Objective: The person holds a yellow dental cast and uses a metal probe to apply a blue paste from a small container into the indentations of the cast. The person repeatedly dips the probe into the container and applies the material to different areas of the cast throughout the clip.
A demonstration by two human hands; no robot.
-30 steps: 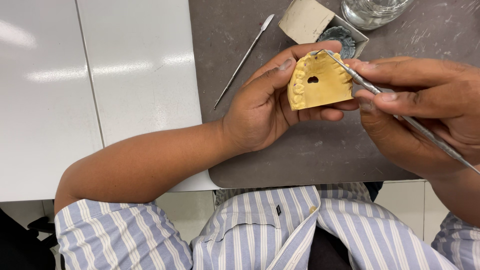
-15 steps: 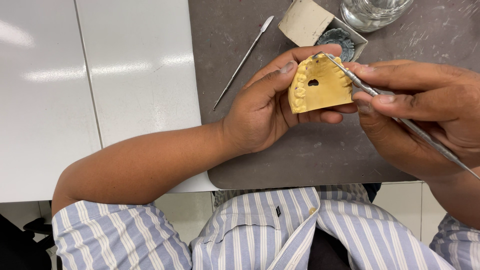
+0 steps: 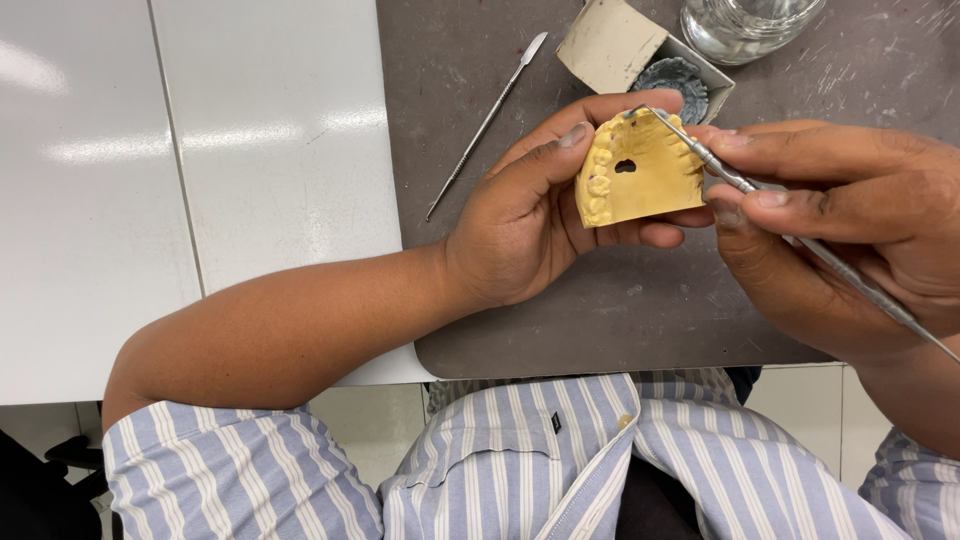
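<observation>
My left hand (image 3: 530, 220) grips a yellow plaster dental cast (image 3: 640, 175) shaped like an arch of teeth, with a small dark hole in its middle. It is held above a dark grey mat (image 3: 600, 310). My right hand (image 3: 850, 230) holds a thin metal carving instrument (image 3: 800, 240) like a pen, and its tip touches the top edge of the cast at the teeth.
A second thin metal spatula (image 3: 487, 125) lies on the mat to the left. An open cardboard box (image 3: 625, 45) with a dark round object inside and a clear glass bowl (image 3: 745, 25) stand at the far edge. A white table (image 3: 200, 180) lies left.
Both hands and the cast have shifted slightly; the instrument tip stays at the cast's upper teeth edge.
</observation>
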